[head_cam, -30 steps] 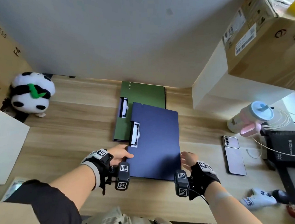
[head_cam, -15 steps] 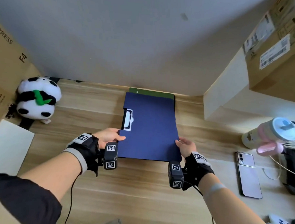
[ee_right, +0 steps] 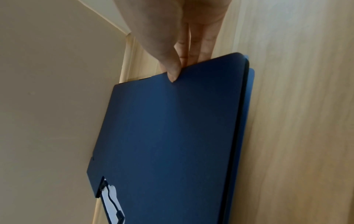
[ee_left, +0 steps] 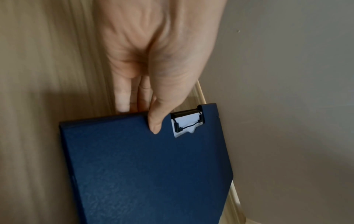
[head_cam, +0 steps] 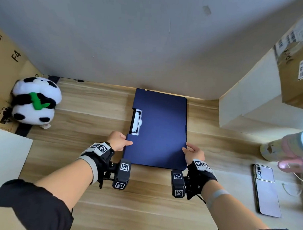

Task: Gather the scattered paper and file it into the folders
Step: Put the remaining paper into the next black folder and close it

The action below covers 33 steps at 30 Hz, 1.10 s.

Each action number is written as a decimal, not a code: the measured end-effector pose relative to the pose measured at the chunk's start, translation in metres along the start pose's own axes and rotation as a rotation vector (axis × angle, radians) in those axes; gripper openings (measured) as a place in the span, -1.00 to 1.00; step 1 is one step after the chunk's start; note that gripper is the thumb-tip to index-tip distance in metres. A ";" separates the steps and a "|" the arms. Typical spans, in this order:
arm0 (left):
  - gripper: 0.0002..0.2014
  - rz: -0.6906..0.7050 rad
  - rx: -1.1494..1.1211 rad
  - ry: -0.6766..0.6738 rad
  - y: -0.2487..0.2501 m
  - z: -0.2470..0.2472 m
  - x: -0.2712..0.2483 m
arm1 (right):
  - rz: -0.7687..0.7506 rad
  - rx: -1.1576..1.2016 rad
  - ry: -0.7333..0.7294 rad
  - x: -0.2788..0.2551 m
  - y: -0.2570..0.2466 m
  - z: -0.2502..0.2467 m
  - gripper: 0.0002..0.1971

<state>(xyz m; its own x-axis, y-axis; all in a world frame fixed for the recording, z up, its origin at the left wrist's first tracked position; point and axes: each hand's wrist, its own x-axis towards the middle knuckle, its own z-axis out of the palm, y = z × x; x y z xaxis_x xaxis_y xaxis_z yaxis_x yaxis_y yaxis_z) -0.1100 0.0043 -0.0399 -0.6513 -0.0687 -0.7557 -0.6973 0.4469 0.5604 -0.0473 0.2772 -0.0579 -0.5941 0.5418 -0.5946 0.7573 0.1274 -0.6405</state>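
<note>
The blue folder [head_cam: 159,131] lies closed and flat on the wooden table [head_cam: 88,119], its far edge close against the grey wall [head_cam: 133,41] and its black-and-white clip [head_cam: 136,121] showing through a cutout on its left side. Your left hand [head_cam: 117,140] pinches the folder's near-left edge: in the left wrist view your thumb [ee_left: 156,121] lies on top of the cover just beside the clip [ee_left: 188,122], while your fingers [ee_left: 122,97] reach under the edge. Your right hand [head_cam: 193,152] pinches the near-right edge the same way; the right wrist view shows that thumb [ee_right: 172,72] pressed on the cover near the corner and the fingers [ee_right: 203,45] tucked beneath. In that same view a second blue layer [ee_right: 251,106] peeks out along the folder's [ee_right: 172,136] near edge, under the top cover. Whether the folder rests fully on the table or is slightly lifted, you cannot tell from these views. To your left a panda plush toy [head_cam: 35,101] holding a green leaf sits against a cardboard box [head_cam: 5,59], and a white sheet [head_cam: 4,159] lies at the table's left edge. To your right a smartphone [head_cam: 265,189] lies face down, well apart from the folder, with a pastel drinking bottle [head_cam: 288,148] on its side beyond it and another cardboard box [head_cam: 298,69] with shipping labels up on a white ledge [head_cam: 248,101].
</note>
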 end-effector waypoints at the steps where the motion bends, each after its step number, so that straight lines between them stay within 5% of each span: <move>1: -0.81 0.009 0.017 0.022 0.000 0.000 0.001 | -0.008 -0.017 0.000 0.001 0.000 0.001 -0.68; 11: -0.70 0.044 0.182 0.079 0.005 0.003 0.004 | -0.043 -0.124 0.011 0.013 -0.006 0.005 -0.64; 15: -0.30 0.141 0.172 0.033 0.008 0.009 0.005 | -0.032 -0.039 -0.020 0.016 -0.015 0.004 -0.54; 24: -0.36 0.226 0.136 -0.010 0.009 0.014 0.012 | -0.003 0.062 -0.146 0.025 -0.022 0.031 -0.48; 33: -0.36 0.248 0.150 0.001 0.006 -0.005 0.023 | -0.050 -0.017 -0.084 0.019 -0.024 0.050 -0.50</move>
<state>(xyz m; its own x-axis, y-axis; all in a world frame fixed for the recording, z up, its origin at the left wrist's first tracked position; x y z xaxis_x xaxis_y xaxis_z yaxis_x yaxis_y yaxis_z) -0.1308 0.0010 -0.0520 -0.7969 0.0584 -0.6013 -0.4645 0.5771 0.6717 -0.0903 0.2431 -0.0782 -0.6516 0.4628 -0.6011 0.7300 0.1670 -0.6627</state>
